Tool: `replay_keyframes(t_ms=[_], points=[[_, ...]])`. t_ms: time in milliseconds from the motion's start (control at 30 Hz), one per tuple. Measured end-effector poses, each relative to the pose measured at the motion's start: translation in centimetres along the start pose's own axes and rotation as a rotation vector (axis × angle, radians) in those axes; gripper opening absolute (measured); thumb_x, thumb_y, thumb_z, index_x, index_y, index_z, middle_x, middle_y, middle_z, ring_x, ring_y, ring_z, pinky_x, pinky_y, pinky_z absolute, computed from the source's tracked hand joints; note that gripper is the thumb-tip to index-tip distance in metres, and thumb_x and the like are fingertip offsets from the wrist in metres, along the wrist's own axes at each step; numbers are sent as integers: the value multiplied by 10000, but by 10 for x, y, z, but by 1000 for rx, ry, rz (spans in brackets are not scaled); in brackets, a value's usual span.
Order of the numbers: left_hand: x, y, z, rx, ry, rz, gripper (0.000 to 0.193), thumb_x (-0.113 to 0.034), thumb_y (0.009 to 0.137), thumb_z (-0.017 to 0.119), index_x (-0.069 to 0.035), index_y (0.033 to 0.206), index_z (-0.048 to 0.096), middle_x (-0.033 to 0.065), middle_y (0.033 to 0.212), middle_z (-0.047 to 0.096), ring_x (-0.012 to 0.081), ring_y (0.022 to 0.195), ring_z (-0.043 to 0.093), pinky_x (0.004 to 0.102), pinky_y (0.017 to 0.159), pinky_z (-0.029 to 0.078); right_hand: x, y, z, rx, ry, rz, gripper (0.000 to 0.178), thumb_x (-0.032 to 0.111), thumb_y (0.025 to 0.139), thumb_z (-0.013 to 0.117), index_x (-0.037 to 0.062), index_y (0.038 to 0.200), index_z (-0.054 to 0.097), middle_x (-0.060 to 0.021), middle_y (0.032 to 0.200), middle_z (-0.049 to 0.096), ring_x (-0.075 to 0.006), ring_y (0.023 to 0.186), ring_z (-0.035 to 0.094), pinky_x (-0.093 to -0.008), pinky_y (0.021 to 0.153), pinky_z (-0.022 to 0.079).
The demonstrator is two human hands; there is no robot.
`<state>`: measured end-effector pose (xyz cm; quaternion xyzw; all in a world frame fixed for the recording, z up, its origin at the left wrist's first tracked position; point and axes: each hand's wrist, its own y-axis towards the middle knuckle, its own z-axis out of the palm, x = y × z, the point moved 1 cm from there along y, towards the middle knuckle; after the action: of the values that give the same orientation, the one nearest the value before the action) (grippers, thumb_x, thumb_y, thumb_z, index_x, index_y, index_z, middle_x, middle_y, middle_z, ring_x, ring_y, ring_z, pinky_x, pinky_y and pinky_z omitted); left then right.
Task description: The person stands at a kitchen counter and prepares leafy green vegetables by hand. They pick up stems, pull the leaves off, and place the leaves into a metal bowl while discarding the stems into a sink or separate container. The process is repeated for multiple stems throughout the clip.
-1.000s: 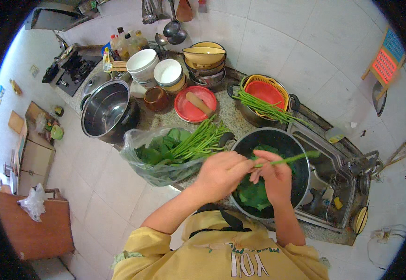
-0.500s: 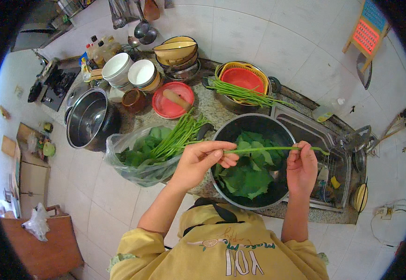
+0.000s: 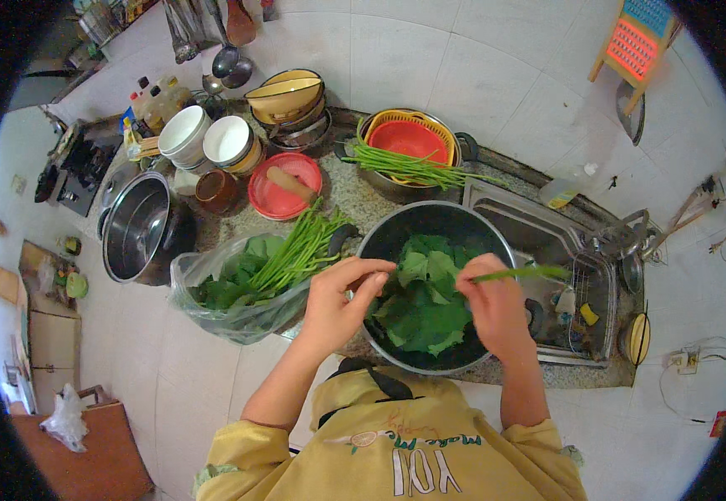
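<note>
Stem (image 3: 530, 272) shifts clear of half-open left hand (image 3: 338, 302), gripped by right hand (image 3: 499, 311); pot (image 3: 386, 237) holds leaves (image 3: 425, 311), bagged greens (image 3: 234, 285) left of it remain.

Mustard-yellow top (image 3: 329, 468) with loose sleeves (image 3: 250, 444), white and green lettering (image 3: 398, 473), small citrus print (image 3: 364, 439), black strap (image 3: 386, 386)

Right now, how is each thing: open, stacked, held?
Right hand: closed on a green stem.
Left hand: thumb and forefinger close together; can't tell if holding anything.
Leaf pot: uncovered, green leaves inside.
Plastic bag: open, stalk bundle poking out.
Far-left pot: uncovered.
White bowls: stacked.
Red container: inside yellow basket.
</note>
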<state>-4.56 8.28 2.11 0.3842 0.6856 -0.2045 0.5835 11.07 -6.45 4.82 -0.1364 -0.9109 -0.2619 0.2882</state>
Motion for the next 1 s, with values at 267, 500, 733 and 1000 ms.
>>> replay_keyframes(t_ms=[267,500,733,1000], points=[[-38,6,-3,99,-213,262,404,-102,762,613,-21,1147,519,61,860,560,121,718,522,230,644,439,16,3,3,382,-391,-114,135,174,742,570,63,732,494,-78,729,476,-269,735,510,-370,550,442],[-39,0,-5,59,-181,221,168,-70,756,607,7,905,614,97,813,561,137,616,561,226,516,449,18,2,2,440,-380,-148,154,179,739,575,55,727,484,-83,726,458,-270,739,492,-377,562,424],[-35,-1,-4,-15,-201,177,112,-49,790,560,27,870,578,100,792,545,132,584,568,214,469,451,15,0,-4,501,-353,-137,145,150,723,598,44,769,509,-91,768,486,-282,748,488,-363,606,424],[-21,-10,20,81,-172,146,122,-1,722,608,-10,842,587,86,771,586,116,654,584,222,531,482,31,7,-3,516,239,109,182,166,746,596,55,888,572,-111,823,564,-280,764,543,-358,644,449]])
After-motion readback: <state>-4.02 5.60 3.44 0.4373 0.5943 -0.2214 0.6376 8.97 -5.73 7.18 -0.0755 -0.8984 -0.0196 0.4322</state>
